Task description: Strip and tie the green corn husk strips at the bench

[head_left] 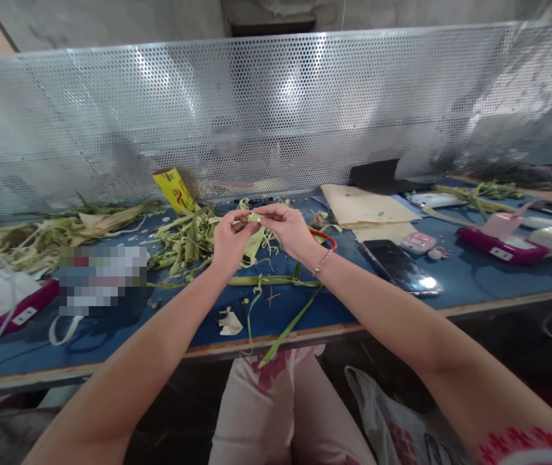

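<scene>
My left hand (230,237) and my right hand (291,232) meet over the middle of the blue tabletop. Fingertips of both pinch a small pale green plant piece (255,217), mostly hidden by the fingers; its exact kind cannot be made out. A wider pale green leaf (252,250) shows just below, between the wrists. To the left of my left hand lies a heap of green stems and leaves (186,242). One long green stalk (268,281) crosses the table under my wrists. A red looped band or handle (330,237) pokes out behind my right wrist.
A perforated metal screen (276,116) closes off the back. A yellow tube (175,189) leans there. At right lie brown paper sheets (370,210), a phone (399,266), a pink case (418,243) and a purple box (503,248) with a cable. A white scrap (230,321) sits near the front edge.
</scene>
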`<state>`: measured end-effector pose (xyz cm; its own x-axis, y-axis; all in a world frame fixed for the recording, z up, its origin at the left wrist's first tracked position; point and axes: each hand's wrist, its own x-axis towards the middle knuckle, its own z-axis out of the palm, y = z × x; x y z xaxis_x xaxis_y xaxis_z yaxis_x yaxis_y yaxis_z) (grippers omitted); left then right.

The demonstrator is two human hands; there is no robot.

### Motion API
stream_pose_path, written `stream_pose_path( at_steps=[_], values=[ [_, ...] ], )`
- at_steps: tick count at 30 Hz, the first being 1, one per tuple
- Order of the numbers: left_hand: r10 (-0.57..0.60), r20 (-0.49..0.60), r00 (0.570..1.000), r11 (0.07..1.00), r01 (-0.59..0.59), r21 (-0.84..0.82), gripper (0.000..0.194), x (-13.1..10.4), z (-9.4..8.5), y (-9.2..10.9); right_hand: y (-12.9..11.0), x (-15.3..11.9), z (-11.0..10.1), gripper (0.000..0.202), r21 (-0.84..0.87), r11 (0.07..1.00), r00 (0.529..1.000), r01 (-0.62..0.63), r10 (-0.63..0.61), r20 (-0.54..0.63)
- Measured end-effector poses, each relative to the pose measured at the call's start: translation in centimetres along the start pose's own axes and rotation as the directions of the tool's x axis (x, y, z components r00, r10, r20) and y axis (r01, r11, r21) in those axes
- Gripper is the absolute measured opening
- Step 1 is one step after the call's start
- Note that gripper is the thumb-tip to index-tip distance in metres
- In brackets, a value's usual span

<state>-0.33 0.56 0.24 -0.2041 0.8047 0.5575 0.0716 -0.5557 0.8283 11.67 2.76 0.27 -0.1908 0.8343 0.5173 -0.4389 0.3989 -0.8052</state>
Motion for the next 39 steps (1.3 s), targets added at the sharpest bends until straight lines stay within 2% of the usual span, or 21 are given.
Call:
stream_pose_path(
  at_steps=[5, 13, 20, 27, 39],
  values=[
    [-0.031, 0.028, 0.999, 0.998, 0.032, -0.054, 0.025, 0.17, -0.01, -0.14, 0.13, 0.21, -0.30, 0.015, -0.073, 0.997, 0.999, 0.028, -0.029, -0.025],
    [-0.047, 0.020, 0.999, 0.994, 0.049, -0.097, 0.027, 0.24, -0.02, -0.20, 0.00, 0.20, -0.35, 0.016, -0.014, 1.000, 0.999, -0.005, 0.004, -0.051],
    [-0.013, 0.019, 1.000, 1.000, 0.014, -0.017, 0.027, 0.19, -0.10, -0.21, 0.02, 0.12, -0.31, 0.018, -0.032, 0.999, 1.000, 0.010, -0.010, -0.024],
    [0.044, 0.025, 0.999, 0.998, -0.046, 0.052, 0.029, 0.01, -0.01, -0.24, 0.29, 0.11, -0.35, 0.015, -0.086, 0.993, 0.997, 0.076, -0.078, -0.024],
    [0.020, 0.011, 1.000, 0.998, -0.021, 0.054, 0.027, -0.35, 0.23, 0.29, 0.29, 0.26, -0.24, 0.015, -0.053, 0.997, 0.996, 0.057, -0.061, -0.068]
  ],
)
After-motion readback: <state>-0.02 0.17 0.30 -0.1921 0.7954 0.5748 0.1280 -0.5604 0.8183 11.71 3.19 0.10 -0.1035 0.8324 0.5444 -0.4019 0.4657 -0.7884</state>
